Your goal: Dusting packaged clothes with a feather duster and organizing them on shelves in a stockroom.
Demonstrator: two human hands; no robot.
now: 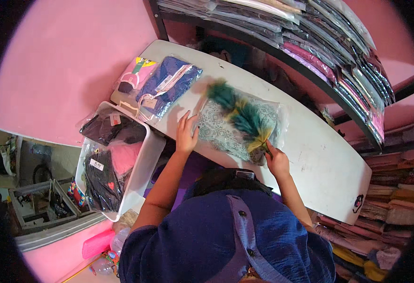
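My right hand [278, 162] grips the handle end of a fluffy green and yellow feather duster [245, 118]. The duster's head lies slanted over a clear plastic packet [211, 123] holding folded grey-green patterned cloth. At the packet's left edge rests my left hand [186, 133], fingers apart, holding nothing. Farther left on the table, a bagged blue folded garment [169, 82] with a pale tag and strings lies beside a pink packaged garment [136, 78].
The long white table [320, 165] runs from upper left to lower right. A white bin [143, 165] of bagged dark and pink clothes stands at its left. Shelves hold bagged garments [311, 52] above the far side and folded cloth stacks [386, 207] at right.
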